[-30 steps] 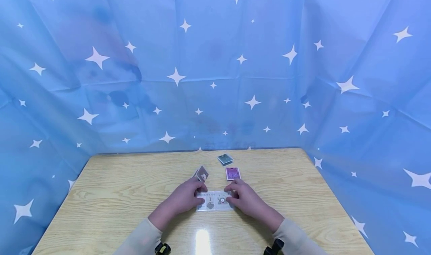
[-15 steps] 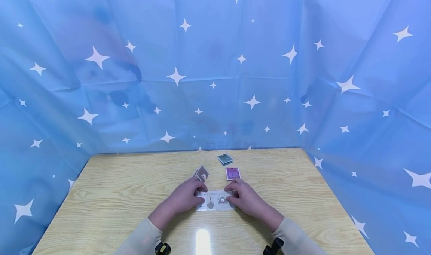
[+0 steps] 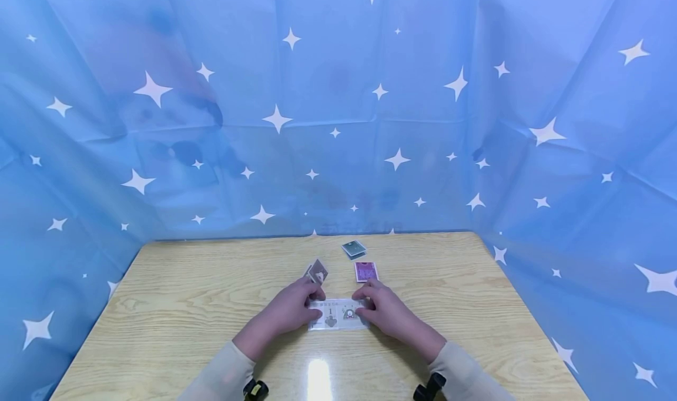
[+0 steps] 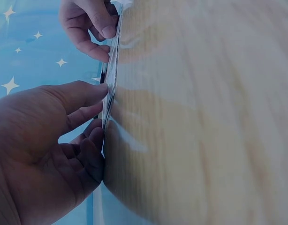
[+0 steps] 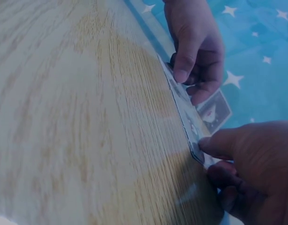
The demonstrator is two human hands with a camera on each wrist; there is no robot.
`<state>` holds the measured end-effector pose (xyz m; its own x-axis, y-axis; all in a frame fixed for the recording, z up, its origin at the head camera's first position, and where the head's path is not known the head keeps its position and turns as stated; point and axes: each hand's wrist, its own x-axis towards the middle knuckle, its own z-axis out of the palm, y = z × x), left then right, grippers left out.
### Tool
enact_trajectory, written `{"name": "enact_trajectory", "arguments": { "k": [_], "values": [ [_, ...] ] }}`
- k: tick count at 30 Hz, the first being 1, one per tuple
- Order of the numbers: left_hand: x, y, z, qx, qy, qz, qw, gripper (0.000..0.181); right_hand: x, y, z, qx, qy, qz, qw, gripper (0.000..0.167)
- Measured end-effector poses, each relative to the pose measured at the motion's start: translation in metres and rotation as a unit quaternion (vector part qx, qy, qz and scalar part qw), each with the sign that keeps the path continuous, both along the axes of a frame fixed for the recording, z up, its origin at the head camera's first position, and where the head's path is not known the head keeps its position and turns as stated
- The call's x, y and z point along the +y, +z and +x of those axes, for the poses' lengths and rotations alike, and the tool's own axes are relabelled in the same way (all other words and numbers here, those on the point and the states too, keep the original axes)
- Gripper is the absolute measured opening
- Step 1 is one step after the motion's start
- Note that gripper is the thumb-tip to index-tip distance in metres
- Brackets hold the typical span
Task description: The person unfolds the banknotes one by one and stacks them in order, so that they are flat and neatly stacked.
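Note:
A white printed strip, with a "1" and a small cartoon figure on it, lies on the table between both hands. My left hand grips its left end, thumb on the face and index finger at the far edge. The right end is held the same way by my right hand. Seen from the left wrist view, the strip looks thin and nearly flat, and the left hand's other fingers are curled. In the right wrist view the right thumb presses on the strip.
Just beyond the left fingertips is a tilted grey-brown card over another. A purple card stack sits beyond the right hand, and dark green cards lie near the back edge of the wood-grain table. A blue starry curtain hangs behind.

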<state>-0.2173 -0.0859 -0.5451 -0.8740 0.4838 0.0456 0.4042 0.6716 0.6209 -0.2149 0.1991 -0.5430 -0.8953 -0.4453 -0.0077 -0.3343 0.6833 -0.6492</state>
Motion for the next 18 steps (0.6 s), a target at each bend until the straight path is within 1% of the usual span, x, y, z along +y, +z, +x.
{"name": "enact_trajectory", "arguments": {
  "k": [6,10,12,15,18],
  "values": [
    [0.0,0.002,0.001,-0.003,0.001,0.002,1.0,0.025,0.0,0.001,0.001,0.001,-0.005,-0.013,0.9999,0.024],
    [0.0,0.005,0.003,0.001,0.012,-0.009,0.9999,0.026,0.001,0.002,0.002,0.012,-0.016,-0.042,0.9989,0.023],
    [0.002,0.008,0.004,0.005,0.019,-0.016,0.9997,0.026,0.001,0.004,0.003,0.019,-0.023,-0.059,0.9978,0.02],
    [0.007,0.013,0.004,0.008,0.024,-0.016,0.9996,0.025,0.004,0.005,0.0,0.025,-0.042,-0.083,0.9953,0.014],
    [0.015,0.016,-0.001,0.006,0.021,0.008,0.9997,0.021,0.009,0.007,-0.006,0.025,-0.071,-0.107,0.9913,0.01]
  ]
}}
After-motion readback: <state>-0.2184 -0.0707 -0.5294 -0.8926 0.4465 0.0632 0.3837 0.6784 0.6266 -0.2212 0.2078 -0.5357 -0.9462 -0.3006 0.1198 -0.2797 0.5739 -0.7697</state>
